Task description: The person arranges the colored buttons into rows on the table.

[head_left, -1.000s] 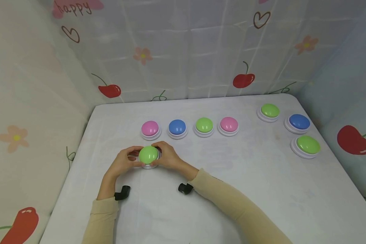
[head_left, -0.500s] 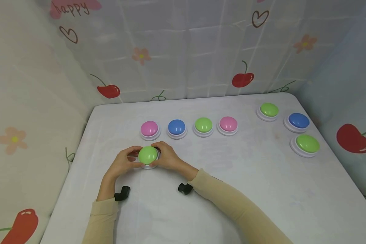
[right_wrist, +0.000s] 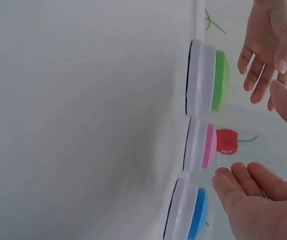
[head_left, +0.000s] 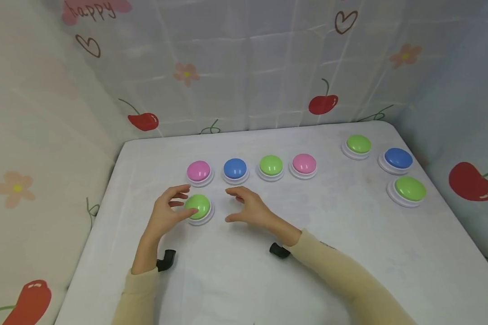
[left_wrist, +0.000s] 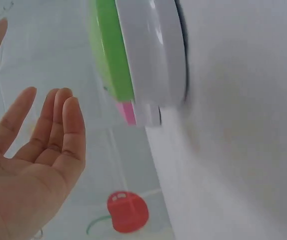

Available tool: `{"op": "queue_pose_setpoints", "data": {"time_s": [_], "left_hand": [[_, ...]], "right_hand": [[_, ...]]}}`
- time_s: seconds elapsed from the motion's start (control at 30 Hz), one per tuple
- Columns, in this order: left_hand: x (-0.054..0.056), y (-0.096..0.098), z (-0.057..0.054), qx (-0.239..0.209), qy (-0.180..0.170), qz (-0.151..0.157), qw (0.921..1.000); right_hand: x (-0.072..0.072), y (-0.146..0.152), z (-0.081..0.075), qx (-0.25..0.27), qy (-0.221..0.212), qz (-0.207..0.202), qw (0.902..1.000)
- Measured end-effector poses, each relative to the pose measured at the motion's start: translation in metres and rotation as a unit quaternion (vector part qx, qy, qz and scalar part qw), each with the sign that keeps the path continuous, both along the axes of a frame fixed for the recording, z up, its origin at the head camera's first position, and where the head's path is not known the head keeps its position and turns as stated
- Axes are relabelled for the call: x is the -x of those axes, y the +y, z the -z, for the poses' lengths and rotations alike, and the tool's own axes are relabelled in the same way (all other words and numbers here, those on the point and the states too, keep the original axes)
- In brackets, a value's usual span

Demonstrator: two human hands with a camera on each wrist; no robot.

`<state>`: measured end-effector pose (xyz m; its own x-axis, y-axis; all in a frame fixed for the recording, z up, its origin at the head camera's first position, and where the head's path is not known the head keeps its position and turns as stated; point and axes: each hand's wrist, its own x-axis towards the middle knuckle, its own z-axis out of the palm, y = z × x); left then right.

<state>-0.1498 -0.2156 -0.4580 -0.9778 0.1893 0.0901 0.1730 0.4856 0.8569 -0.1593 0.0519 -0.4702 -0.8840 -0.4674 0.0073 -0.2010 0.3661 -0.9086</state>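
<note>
Two empty grips, both wide: left hand [head_left: 165,212] and right hand [head_left: 255,210] flank the green button [head_left: 201,204], which rests flat on the table [head_left: 227,275] between them. The left thumb [head_left: 188,213] overlaps it in the head view, but the left wrist view shows a gap. Just beyond the grip stand a pink button [head_left: 198,171] and a blue button [head_left: 234,168]. Clean release probably calls for drawing both hands outward evenly, thumb lifted, so that nothing is nudged.

A glossy green-domed button [head_left: 201,204] with white base [head_left: 202,220] sits upright on the table [head_left: 223,275].
</note>
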Motion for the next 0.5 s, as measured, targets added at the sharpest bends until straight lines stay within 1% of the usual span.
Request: {"op": "queue_pose_setpoints", "data": {"time_s": [0.1, 0.17, 0.23, 0.3, 0.4, 0.47, 0.5], "left_hand": [[-0.006, 0.031, -0.001, -0.016, 0.017, 0.048, 0.9986], [-0.011, 0.055, 0.0, -0.022, 0.013, 0.087, 0.9958], [-0.016, 0.081, 0.001, -0.016, 0.006, 0.125, 0.992], [-0.021, 0.105, 0.003, -0.014, -0.002, 0.155, 0.9878], [-0.025, 0.137, 0.006, -0.011, -0.011, 0.184, 0.9828], [-0.026, 0.154, 0.007, -0.014, -0.014, 0.196, 0.9804], [-0.026, 0.162, 0.007, -0.016, -0.016, 0.202, 0.9792]], "right_hand": [[-0.011, 0.035, -0.003, 0.02, -0.005, 0.012, 0.9997], [-0.02, 0.06, -0.005, 0.028, -0.006, 0.03, 0.9992], [-0.028, 0.086, -0.005, 0.033, -0.003, 0.051, 0.9982], [-0.035, 0.114, -0.005, 0.039, 0.0, 0.076, 0.9963], [-0.041, 0.156, -0.003, 0.042, 0.017, 0.122, 0.9915], [-0.044, 0.185, -0.003, 0.037, 0.038, 0.164, 0.9849], [-0.045, 0.199, -0.003, 0.031, 0.052, 0.19, 0.98]]}}
